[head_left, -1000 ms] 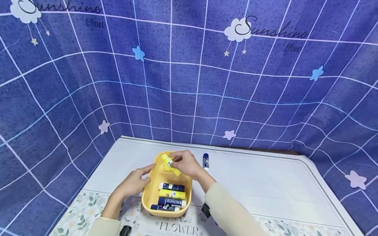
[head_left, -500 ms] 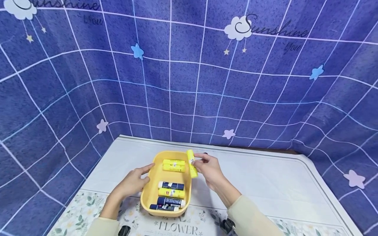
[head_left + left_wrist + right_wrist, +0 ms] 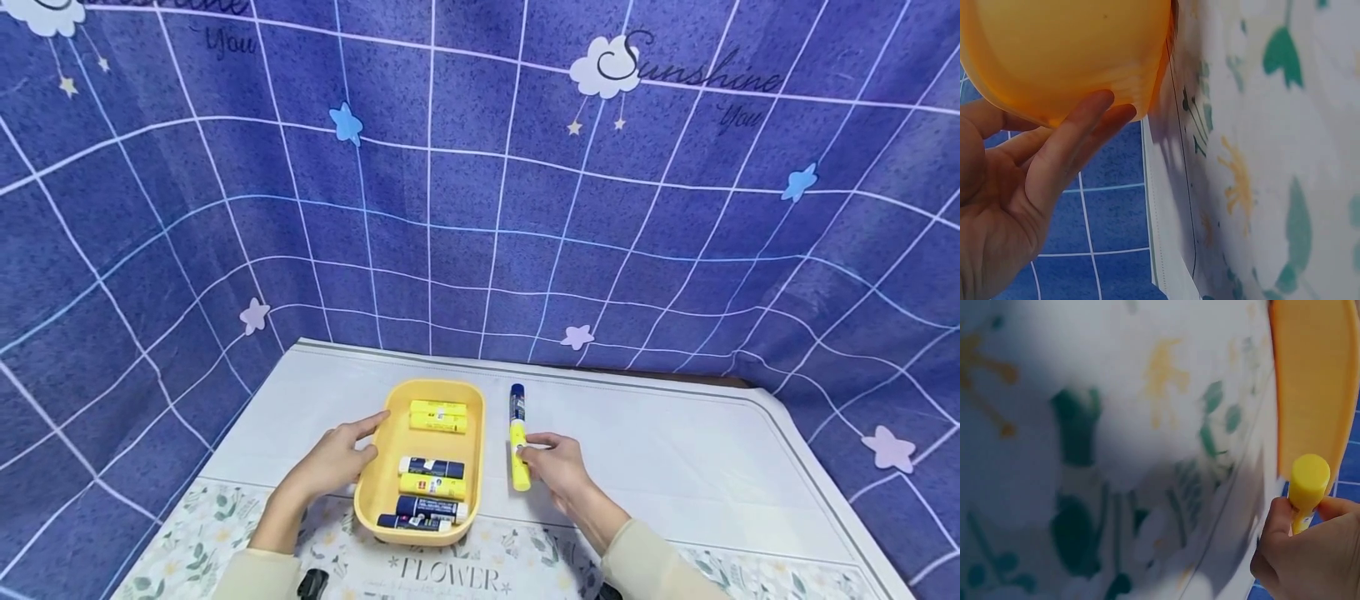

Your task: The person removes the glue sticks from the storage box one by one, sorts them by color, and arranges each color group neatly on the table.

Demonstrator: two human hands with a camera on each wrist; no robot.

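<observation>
My right hand pinches a yellow glue stick between thumb and fingers, on the white tabletop right of the yellow tray. Its far end meets or nearly meets the white end of a navy glue stick, roughly in line. In the right wrist view, the yellow glue stick's round end faces the camera. My left hand rests against the tray's left side with fingers extended; the left wrist view shows fingers touching its outer wall. Inside lie yellow glue sticks at the far end and yellow and navy ones nearer me.
A floral cloth strip with printed lettering covers the table's near side. Behind the white tabletop hangs a blue gridded curtain with stars and clouds.
My right hand has lifted a yellow glue stick out of the tray's far end, carried it right over the rim, and brought it down before the navy one. My left hand stays at the tray.
</observation>
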